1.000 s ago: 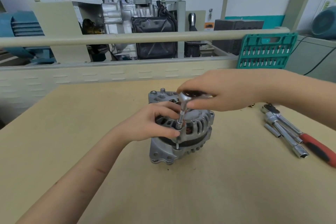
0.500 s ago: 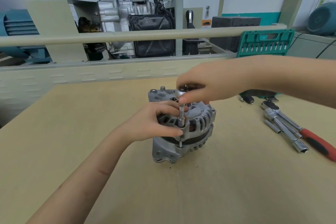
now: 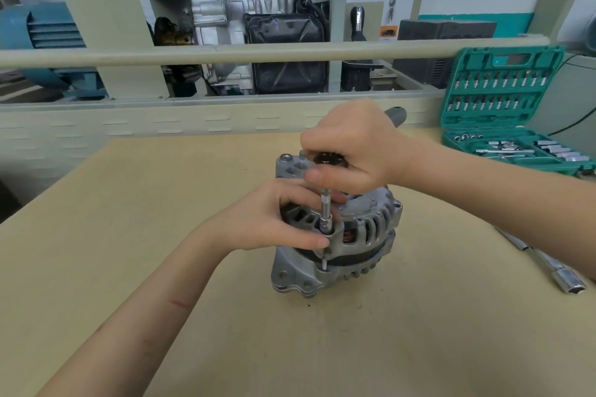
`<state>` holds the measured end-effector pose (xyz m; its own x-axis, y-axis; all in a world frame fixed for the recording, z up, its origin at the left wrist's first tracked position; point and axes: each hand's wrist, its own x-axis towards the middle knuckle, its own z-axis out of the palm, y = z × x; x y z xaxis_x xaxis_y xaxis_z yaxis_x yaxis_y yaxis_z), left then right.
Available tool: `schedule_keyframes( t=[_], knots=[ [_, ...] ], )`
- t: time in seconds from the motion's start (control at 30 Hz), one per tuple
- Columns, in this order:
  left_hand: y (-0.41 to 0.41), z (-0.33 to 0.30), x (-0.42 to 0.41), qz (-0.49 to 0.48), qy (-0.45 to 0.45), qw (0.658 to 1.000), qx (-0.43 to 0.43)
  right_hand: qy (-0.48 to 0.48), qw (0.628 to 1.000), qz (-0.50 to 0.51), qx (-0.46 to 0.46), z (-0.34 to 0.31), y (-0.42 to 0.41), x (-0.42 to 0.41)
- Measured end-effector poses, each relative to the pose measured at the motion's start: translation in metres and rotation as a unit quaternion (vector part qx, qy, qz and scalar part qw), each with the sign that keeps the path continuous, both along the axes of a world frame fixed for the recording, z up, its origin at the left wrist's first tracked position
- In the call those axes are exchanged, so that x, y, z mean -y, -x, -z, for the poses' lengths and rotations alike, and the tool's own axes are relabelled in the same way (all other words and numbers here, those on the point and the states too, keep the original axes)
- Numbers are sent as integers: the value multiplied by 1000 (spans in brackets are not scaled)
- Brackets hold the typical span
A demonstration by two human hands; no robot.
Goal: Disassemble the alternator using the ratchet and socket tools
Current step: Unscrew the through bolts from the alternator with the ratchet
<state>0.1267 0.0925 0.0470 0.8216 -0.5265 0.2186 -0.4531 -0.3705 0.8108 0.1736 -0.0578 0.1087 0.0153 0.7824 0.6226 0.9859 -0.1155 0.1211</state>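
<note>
An alternator [image 3: 335,229] stands on end at the middle of a matte tan table [image 3: 419,332]. Its housing is rough cast aluminium, grey and dull, with rounded mounting ears at the base and a ring of oblong vent slots; a glint of copper winding shows through one slot. A dark band runs round its waist, where a thin steel through-bolt is exposed between the two halves.

The left hand [image 3: 274,219] comes in from seven o'clock and grips the housing's near-left shoulder, fingers curled over the top edge and thumb pressed along the flange.

The right hand [image 3: 351,151], reaching in from three o'clock, is closed round the head of a ratchet [image 3: 329,160], whose dark round top shows under the knuckles; its grey handle tip pokes out beyond the hand at one o'clock. From the head a slim polished socket extension [image 3: 325,213], knurled near the top, drops straight down to a bolt boss on the housing's rim.

At two o'clock a teal plastic socket case [image 3: 503,100] lies open, lid upright, with rows of chrome bits and sockets. At four o'clock, chrome tubular extension bars [image 3: 561,274] lie on the table, partly hidden by the right forearm.
</note>
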Motion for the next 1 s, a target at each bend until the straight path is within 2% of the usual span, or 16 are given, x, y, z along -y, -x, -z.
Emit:
schedule_keyframes(
  t=[0.13,0.23,0.33,0.47,0.53,0.6,0.67,0.73,0.83,1.0],
  knots=[
    [-1,1,2,-1,13,1000,-15,17,999,40,-13,3,1,8],
    [0,2,3,-10,29,999,-19,114,983,137,-44,-4,9,12],
    [1,2,4,-14,25,1000,-8,172,960,191,-113,-14,19,18],
    [0,3,3,-16,17,1000,-5,264,916,188,-237,-37,29,33],
    [1,3,4,-20,12,1000,-1,288,914,199,-207,-43,34,34],
    [2,3,5,-30,25,999,-3,289,918,249,-112,-42,41,28],
    [4,4,6,-36,39,999,-2,296,901,315,-22,-38,46,21],
    [5,5,7,-44,50,998,-5,293,891,347,6,-35,46,16],
    [6,5,6,-48,50,998,-13,313,889,334,-28,-37,41,15],
    [4,2,1,-9,40,998,-39,339,900,237,-140,-42,23,28]
  ],
)
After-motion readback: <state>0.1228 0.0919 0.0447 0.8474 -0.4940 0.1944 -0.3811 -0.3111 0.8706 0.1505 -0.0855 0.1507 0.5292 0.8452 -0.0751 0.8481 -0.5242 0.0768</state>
